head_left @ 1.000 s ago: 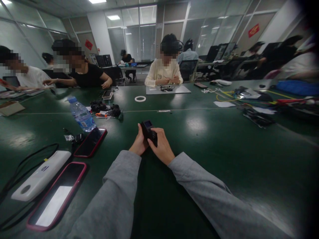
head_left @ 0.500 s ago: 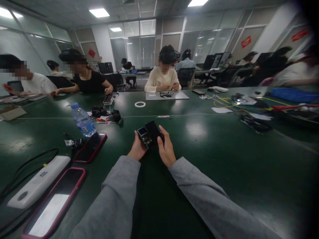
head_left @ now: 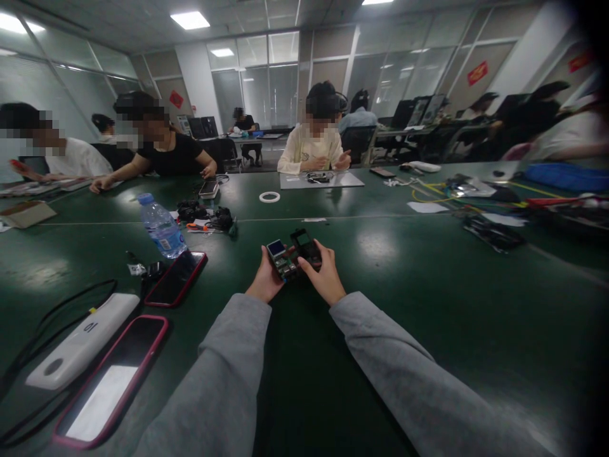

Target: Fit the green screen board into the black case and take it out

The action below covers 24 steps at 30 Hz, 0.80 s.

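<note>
One small exposed circuit board with a dark rectangular screen (head_left: 283,260) sits in the person's left hand (head_left: 265,279), above the dark green desk (head_left: 304,387), that grip curled about its side. The right hand (head_left: 328,277) pinches a thin black plastic cover with a cut-out window (head_left: 309,250) just beside it. I'd hold both by their edges, sparing the screen. The long white plastic device (head_left: 82,343) seems to read "01"; the clear plastic bottle's (head_left: 162,227) label is illegible from here.
</note>
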### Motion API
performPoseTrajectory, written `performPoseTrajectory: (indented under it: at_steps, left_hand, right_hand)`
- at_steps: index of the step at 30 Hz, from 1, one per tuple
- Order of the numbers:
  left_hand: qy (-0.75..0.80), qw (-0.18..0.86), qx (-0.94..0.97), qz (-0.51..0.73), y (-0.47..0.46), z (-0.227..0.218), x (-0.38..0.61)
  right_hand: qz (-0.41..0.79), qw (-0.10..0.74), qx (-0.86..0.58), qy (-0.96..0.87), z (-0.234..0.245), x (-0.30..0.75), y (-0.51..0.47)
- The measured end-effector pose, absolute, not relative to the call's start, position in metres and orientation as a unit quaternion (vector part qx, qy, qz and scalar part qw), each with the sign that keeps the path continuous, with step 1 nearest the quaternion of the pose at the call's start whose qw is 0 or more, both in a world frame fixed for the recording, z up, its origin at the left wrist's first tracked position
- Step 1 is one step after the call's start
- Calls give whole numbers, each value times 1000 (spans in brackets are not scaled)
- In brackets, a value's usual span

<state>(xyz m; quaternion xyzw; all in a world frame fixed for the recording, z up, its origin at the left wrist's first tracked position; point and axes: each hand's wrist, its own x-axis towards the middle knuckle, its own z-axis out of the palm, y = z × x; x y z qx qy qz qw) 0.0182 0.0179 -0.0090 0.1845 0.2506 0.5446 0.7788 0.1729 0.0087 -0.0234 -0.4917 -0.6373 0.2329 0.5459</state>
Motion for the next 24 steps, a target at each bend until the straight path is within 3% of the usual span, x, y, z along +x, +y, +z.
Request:
performPoseTrajectory:
  at_steps: [13, 18, 24]
  left_hand:
    - [197, 797, 200, 535, 13, -6, 15]
    - [173, 800, 187, 544, 14, -9, 12]
    - [181, 803, 174, 541, 14, -6, 11]
  right_hand:
    - [173, 521, -572, -610, -20, 212, 19]
    - [52, 480, -690, -539, -17, 303, 28]
    - [-7, 470, -786, -402, -17, 452, 23]
